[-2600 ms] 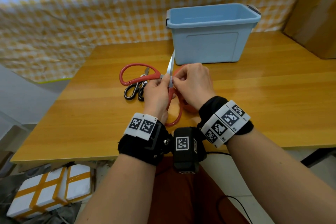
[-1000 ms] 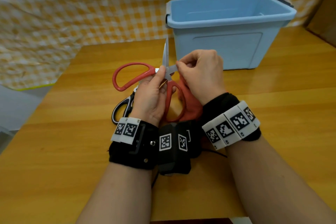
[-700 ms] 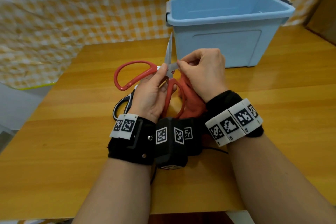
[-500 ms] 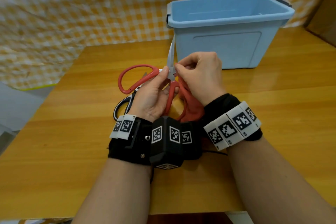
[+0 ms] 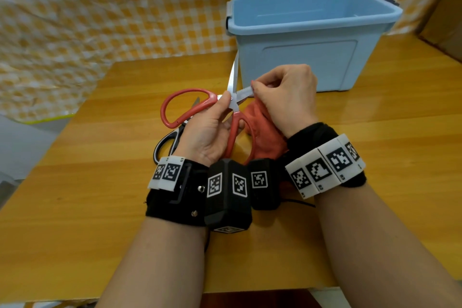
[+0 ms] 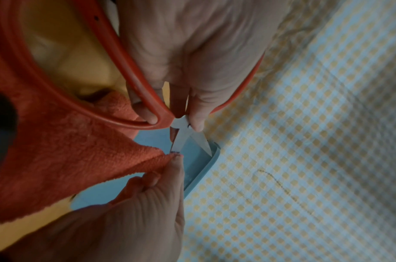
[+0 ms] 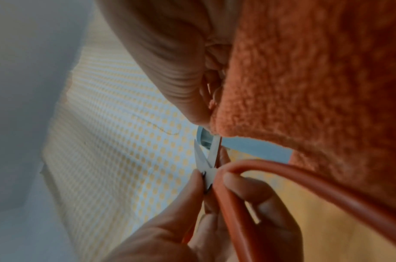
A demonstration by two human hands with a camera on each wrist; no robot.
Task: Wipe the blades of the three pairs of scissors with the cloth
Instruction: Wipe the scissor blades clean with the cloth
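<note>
My left hand [image 5: 225,105] grips the red-handled scissors [image 5: 185,105] at the pivot, above the table. Their blades stand apart: one points up [image 5: 232,75], the other slants right. My right hand [image 5: 282,90] pinches a fold of the orange-red cloth [image 5: 265,132] round that right-slanting blade [image 5: 243,94]. The left wrist view shows the cloth [image 6: 58,150] pinched on the blade [image 6: 178,141], just past the pivot. The right wrist view shows the crossed blades [image 7: 206,156] below the cloth [image 7: 316,79]. Black-handled scissors [image 5: 165,145] lie on the table, mostly hidden behind my left hand.
An open blue plastic bin [image 5: 307,32] stands on the wooden table [image 5: 100,195] just behind the scissors. A yellow checked sheet [image 5: 100,7] hangs behind the table. A cardboard box [image 5: 447,7] sits at the far right.
My right hand has slid with the cloth outward along the right-slanting blade, baring the blade near the pivot. My left hand has kept its grip on the scissors.
</note>
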